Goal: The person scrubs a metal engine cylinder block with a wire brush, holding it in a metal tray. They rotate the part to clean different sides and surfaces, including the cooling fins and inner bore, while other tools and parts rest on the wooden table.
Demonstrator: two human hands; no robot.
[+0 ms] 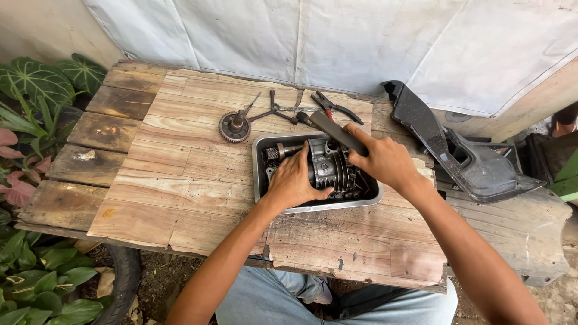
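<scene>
The grey ribbed metal engine part (328, 167) lies in the shiny metal tray (260, 180) on the wooden worktop (180, 174). The left hand (294, 183) presses its near side with curled fingers. The right hand (385, 161) grips a dark long handle (337, 132) slanting above it.

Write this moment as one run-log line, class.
left hand: steadying finned engine part | right hand: gripping dark tool handle | part in metal tray | gear, pliers on wooden table
</scene>
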